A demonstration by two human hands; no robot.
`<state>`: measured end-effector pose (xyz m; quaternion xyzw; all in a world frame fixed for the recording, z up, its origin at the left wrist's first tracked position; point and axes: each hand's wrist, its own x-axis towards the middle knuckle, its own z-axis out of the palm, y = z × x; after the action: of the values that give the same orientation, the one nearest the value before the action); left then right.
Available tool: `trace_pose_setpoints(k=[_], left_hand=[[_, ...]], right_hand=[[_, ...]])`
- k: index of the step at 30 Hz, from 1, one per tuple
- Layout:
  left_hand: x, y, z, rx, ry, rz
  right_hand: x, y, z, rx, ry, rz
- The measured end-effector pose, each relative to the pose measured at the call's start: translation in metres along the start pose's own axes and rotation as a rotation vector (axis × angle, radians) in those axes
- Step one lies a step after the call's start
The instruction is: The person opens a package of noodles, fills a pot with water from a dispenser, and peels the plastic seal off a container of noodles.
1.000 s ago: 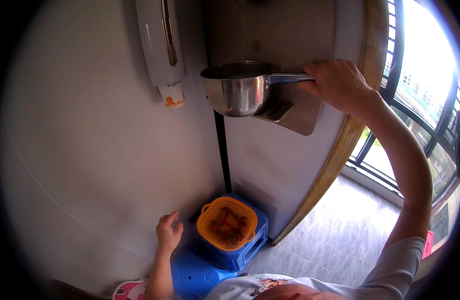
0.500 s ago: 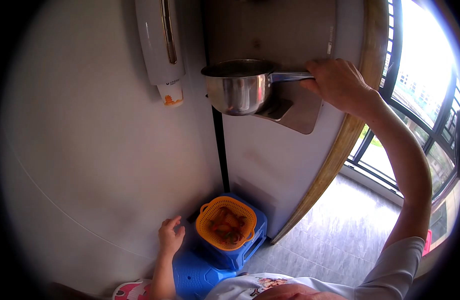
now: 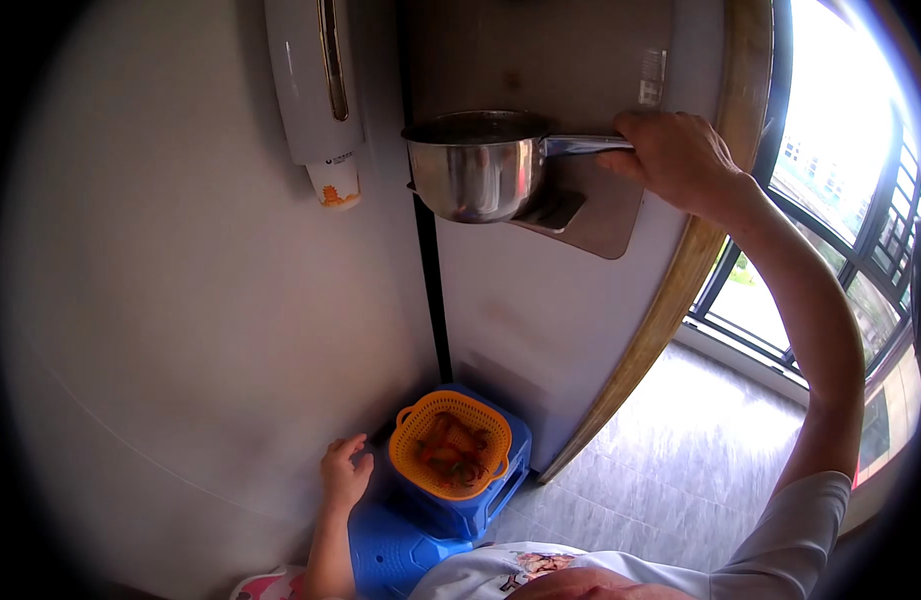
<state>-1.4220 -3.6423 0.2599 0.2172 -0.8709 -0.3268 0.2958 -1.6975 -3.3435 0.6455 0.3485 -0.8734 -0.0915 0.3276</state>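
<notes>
A shiny metal saucepan (image 3: 478,180) with a dark inside sits upright at the upper middle, in front of a metal panel (image 3: 601,215) on the wall. My right hand (image 3: 676,165) is wrapped round the end of its handle, on the right. Low on the left, my left hand (image 3: 347,472) holds nothing, its fingers apart and bent. Beside that hand, to its right, an orange basket (image 3: 406,462) with red and green pieces in it rests on a blue stool (image 3: 518,455). What the saucepan contains is too dark to make out.
A white cup dispenser (image 3: 306,90) with a paper cup (image 3: 335,185) hangs on the left wall. Another blue stool (image 3: 396,550) is below the basket. A wooden door frame (image 3: 646,350) and a window (image 3: 831,200) are at the right.
The view has shifted slightly, so the saucepan, dispenser and basket appear a little higher and further left. My right hand keeps hold of the handle. My left hand remains near the basket.
</notes>
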Motion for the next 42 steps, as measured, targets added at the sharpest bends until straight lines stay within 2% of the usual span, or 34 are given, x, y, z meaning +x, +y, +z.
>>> trace_pose_setpoints(k=[9,33,39,42], left_hand=[[0.0,-0.014,0.001,-0.01,-0.021,0.023],[0.002,-0.024,0.006,-0.056,-0.119,0.022],[0.0,-0.029,0.014,-0.097,-0.169,0.002],[-0.001,-0.026,0.016,-0.102,-0.209,-0.027]], right_hand=[[0.0,0.001,0.005,0.0,0.054,0.007],[-0.011,-0.001,-0.008,0.048,-0.032,0.127],[-0.02,0.01,-0.003,0.013,0.07,0.033],[-0.023,0.021,0.002,0.078,0.067,0.056]])
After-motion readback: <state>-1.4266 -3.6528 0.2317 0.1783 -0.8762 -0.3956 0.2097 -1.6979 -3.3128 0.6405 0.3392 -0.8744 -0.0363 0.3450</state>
